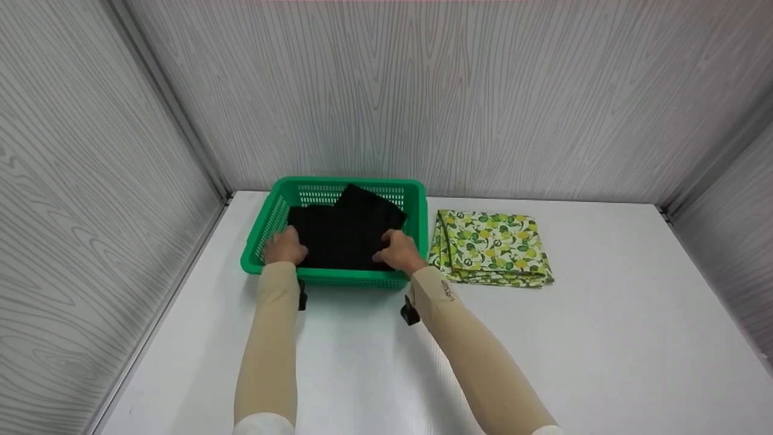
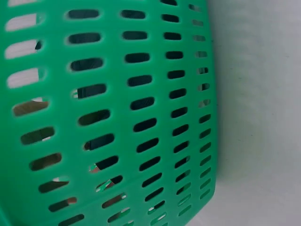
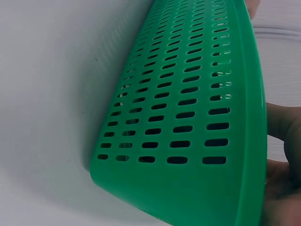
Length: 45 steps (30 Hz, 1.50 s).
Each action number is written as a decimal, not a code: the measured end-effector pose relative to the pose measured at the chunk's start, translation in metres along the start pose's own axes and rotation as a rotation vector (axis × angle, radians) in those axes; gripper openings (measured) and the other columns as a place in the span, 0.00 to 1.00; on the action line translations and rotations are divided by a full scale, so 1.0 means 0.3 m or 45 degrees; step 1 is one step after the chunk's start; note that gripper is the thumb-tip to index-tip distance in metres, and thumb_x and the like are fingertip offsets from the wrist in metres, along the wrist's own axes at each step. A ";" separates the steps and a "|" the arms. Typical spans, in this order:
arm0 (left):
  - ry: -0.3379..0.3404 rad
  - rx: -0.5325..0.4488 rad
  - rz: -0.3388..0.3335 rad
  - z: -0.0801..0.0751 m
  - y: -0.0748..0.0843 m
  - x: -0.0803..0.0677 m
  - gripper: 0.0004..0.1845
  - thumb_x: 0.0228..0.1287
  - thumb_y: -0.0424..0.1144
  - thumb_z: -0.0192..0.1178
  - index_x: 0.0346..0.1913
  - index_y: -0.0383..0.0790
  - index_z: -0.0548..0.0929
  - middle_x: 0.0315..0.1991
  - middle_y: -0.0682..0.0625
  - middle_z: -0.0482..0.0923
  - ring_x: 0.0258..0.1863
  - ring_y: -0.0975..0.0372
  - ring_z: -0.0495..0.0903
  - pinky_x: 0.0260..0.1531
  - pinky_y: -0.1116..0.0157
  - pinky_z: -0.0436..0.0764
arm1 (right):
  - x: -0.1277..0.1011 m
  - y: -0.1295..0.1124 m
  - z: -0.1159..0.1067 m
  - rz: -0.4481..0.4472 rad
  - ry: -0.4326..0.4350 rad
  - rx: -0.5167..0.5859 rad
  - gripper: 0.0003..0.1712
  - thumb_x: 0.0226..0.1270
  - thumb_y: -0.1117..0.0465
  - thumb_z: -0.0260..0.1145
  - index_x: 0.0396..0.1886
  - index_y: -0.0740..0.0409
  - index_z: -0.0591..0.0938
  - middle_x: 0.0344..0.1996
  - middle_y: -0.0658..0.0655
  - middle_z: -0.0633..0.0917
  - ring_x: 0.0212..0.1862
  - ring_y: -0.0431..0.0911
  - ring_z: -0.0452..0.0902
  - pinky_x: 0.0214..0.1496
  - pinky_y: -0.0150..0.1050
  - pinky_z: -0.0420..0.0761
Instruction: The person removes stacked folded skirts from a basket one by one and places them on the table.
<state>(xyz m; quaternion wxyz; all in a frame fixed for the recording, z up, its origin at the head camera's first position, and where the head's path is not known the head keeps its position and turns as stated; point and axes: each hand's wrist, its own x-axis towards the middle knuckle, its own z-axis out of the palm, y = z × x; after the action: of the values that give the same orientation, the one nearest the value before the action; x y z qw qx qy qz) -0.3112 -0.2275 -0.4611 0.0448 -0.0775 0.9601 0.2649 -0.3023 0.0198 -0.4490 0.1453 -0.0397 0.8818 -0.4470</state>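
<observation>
Left of centre, your left hand (image 1: pixel 284 246), fingers curled, appears to grip the left edge of the black cloth (image 1: pixel 338 238) inside the basket (image 1: pixel 347 274). A second black piece (image 1: pixel 364 197) shows behind it. Your right hand (image 1: pixel 400 251), thumb and fingers bent in, pinches the right edge — holding opposite sides likely keeps the cloth flat. Right of centre, the print cloth (image 1: pixel 495 244) lies folded just beside the basket — probably out of your way.

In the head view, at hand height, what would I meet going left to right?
Left wall → basket's left rim → left hand → black cloth → right hand → basket's right rim → patterned cloth → right wall.
</observation>
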 end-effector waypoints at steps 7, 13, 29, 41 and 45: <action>0.057 -0.011 0.004 0.006 -0.004 -0.001 0.11 0.69 0.27 0.53 0.50 0.23 0.75 0.49 0.25 0.77 0.50 0.34 0.78 0.51 0.42 0.76 | 0.014 0.002 -0.007 0.147 -0.067 0.127 0.33 0.69 0.64 0.69 0.71 0.66 0.69 0.65 0.67 0.75 0.56 0.56 0.77 0.58 0.50 0.78; 0.004 -0.040 -0.031 -0.001 0.003 -0.005 0.17 0.70 0.27 0.52 0.58 0.21 0.74 0.55 0.24 0.75 0.56 0.35 0.76 0.55 0.42 0.76 | 0.020 0.004 -0.011 0.189 -0.124 0.224 0.38 0.69 0.64 0.69 0.74 0.68 0.65 0.69 0.68 0.69 0.67 0.60 0.70 0.65 0.55 0.73; -0.129 -0.291 -0.106 -0.013 0.000 0.011 0.31 0.69 0.28 0.58 0.72 0.22 0.63 0.70 0.26 0.63 0.69 0.39 0.65 0.67 0.47 0.66 | 0.042 0.027 -0.009 0.243 -0.155 0.516 0.35 0.68 0.66 0.68 0.73 0.61 0.68 0.72 0.64 0.66 0.72 0.59 0.63 0.70 0.57 0.66; -0.300 -0.305 -0.042 -0.039 -0.010 0.020 0.37 0.70 0.31 0.58 0.77 0.25 0.55 0.75 0.26 0.53 0.73 0.38 0.57 0.70 0.46 0.60 | 0.050 0.030 0.004 0.218 -0.135 0.508 0.36 0.69 0.71 0.64 0.75 0.59 0.68 0.74 0.64 0.64 0.70 0.57 0.64 0.67 0.54 0.69; -0.304 -0.348 -0.063 -0.032 -0.019 0.025 0.38 0.70 0.31 0.58 0.77 0.26 0.55 0.76 0.27 0.52 0.74 0.39 0.56 0.71 0.46 0.60 | 0.059 0.024 0.014 0.227 -0.091 0.470 0.34 0.68 0.70 0.65 0.73 0.59 0.69 0.72 0.64 0.67 0.67 0.57 0.66 0.64 0.55 0.70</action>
<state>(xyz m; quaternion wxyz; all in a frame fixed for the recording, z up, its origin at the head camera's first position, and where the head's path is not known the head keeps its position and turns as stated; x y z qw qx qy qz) -0.3180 -0.2380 -0.4567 0.1540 -0.0745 0.9008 0.3990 -0.3176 0.0173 -0.4610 0.2201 0.0498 0.7793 -0.5847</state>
